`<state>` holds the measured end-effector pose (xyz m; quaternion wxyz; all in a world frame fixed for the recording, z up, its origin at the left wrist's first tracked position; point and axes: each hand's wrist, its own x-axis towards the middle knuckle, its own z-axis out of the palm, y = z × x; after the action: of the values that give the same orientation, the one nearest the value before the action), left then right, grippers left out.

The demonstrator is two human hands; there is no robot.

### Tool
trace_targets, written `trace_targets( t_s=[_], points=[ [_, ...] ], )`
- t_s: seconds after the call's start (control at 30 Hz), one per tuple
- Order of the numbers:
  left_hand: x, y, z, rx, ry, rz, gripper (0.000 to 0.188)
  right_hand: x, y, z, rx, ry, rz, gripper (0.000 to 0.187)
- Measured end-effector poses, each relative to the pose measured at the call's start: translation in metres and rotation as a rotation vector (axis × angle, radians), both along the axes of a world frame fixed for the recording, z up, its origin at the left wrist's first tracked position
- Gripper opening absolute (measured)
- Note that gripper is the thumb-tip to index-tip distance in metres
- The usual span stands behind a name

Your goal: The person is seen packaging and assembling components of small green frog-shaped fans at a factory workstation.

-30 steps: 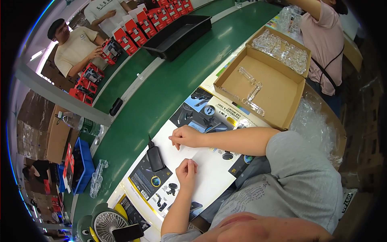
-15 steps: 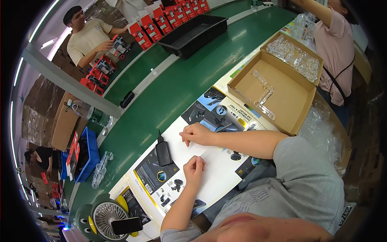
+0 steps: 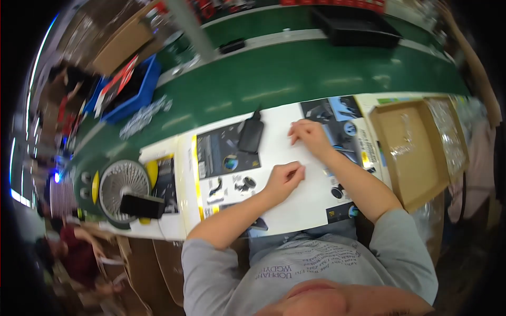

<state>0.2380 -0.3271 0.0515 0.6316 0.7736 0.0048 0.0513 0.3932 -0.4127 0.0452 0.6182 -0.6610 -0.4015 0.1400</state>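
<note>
My left hand rests curled into a loose fist on the white printed cardboard sheet; nothing shows in it. Just beyond and to its right, my right hand lies on the same surface with its fingers loosely bent and somewhat apart, holding nothing visible. Left of my right hand is a flat black rectangular device with a short black cable end pointing away. It touches neither hand. The picture is blurred by motion.
To the right stands an open cardboard box with clear plastic parts. A green-framed fan with a phone in front stands left. Beyond the green belt are a blue bin and a black tray. People are nearby.
The view has swung to the left, so the bench now lies across the picture and the box sits farther right. My hands keep their poses beside the black device.
</note>
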Motion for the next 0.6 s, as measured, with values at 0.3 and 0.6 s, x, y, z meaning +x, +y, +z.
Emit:
trace_targets(
  t_s=[0.3,0.6],
  points=[
    [0.000,-0.006,0.003,0.072,-0.139,0.065,0.023,-0.003,-0.002,0.001,-0.058,0.120,-0.032,0.043],
    [-0.006,-0.012,-0.001,0.347,-0.373,0.041,0.026,-0.001,0.000,-0.005,-0.049,0.146,-0.043,0.042]
  ],
)
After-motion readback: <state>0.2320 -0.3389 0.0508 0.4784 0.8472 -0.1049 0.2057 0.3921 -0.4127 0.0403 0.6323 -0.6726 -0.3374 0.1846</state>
